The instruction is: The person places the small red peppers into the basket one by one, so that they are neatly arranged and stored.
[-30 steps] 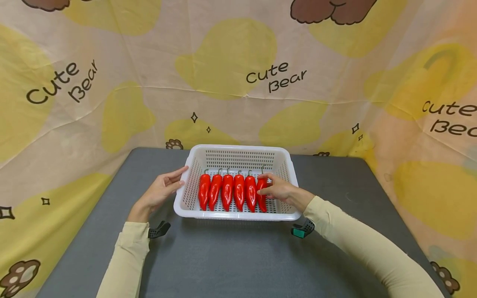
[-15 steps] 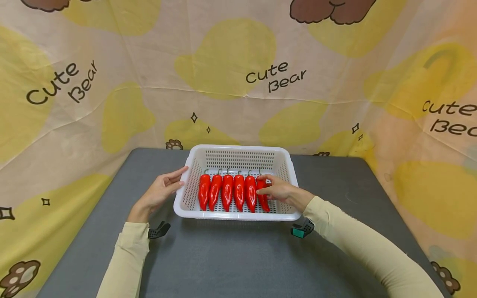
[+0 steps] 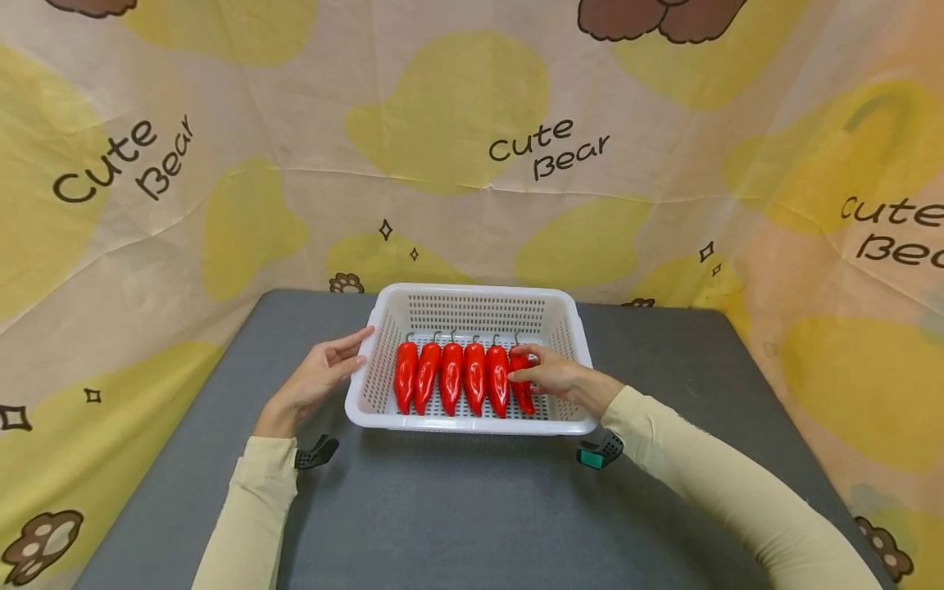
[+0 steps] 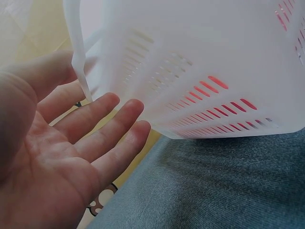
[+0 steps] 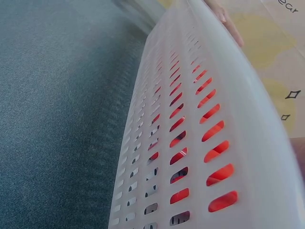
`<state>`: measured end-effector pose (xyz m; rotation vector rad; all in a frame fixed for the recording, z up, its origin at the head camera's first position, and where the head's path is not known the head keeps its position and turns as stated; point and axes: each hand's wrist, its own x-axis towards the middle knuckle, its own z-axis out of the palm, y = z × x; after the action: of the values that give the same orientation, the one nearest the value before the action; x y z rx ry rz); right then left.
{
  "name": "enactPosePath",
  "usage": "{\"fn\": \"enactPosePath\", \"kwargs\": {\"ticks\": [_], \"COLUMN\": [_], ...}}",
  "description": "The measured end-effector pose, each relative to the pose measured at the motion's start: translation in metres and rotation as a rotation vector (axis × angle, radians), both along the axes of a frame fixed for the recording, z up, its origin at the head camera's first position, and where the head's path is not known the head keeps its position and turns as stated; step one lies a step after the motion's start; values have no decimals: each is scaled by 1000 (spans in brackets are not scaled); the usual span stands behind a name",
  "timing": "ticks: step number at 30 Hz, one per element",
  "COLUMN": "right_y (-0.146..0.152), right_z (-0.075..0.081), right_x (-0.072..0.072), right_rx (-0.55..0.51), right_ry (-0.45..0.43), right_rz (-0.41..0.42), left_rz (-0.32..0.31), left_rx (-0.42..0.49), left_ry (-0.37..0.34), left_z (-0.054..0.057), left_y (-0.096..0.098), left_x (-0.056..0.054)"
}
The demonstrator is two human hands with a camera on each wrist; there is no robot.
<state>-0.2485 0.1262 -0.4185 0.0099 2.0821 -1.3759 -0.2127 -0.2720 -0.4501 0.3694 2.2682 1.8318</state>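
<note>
A white slotted plastic basket (image 3: 472,424) holds a row of several glossy red peppers (image 3: 451,378) with green stems, side by side on its floor. My right hand (image 3: 551,374) reaches over the right side and pinches the rightmost pepper (image 3: 524,400) between thumb and fingers, covering its middle. On the opposite side, my left hand (image 3: 315,378) touches the basket's left rim with thumb and fingertips. In the left wrist view its fingers (image 4: 109,138) are spread and fairly straight against the basket wall (image 4: 209,57). Red shows through the slots of the wall (image 5: 181,102) in the right wrist view.
The basket stands on a dark grey table (image 3: 457,508). A patterned cloth (image 3: 442,106) with yellow blotches and lettering hangs behind and at both sides. Black bands (image 3: 317,452) sit on both wrists.
The rightmost pepper's lower tip has swung a little to the right, away from its neighbour, under my right hand. Both hands stay in place. The head view has shifted slightly.
</note>
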Motion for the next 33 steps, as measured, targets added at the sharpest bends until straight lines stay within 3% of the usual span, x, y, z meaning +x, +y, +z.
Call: {"fn": "enactPosePath", "kwargs": {"ticks": [33], "right_y": [1], "right_z": [0], "right_x": [-1], "right_rx": [-7], "right_ry": [10], "right_rz": [-53], "left_rz": [3], "left_rx": [3], "left_ry": [-2], "left_z": [1], "left_y": [1], "left_x": [2]}}
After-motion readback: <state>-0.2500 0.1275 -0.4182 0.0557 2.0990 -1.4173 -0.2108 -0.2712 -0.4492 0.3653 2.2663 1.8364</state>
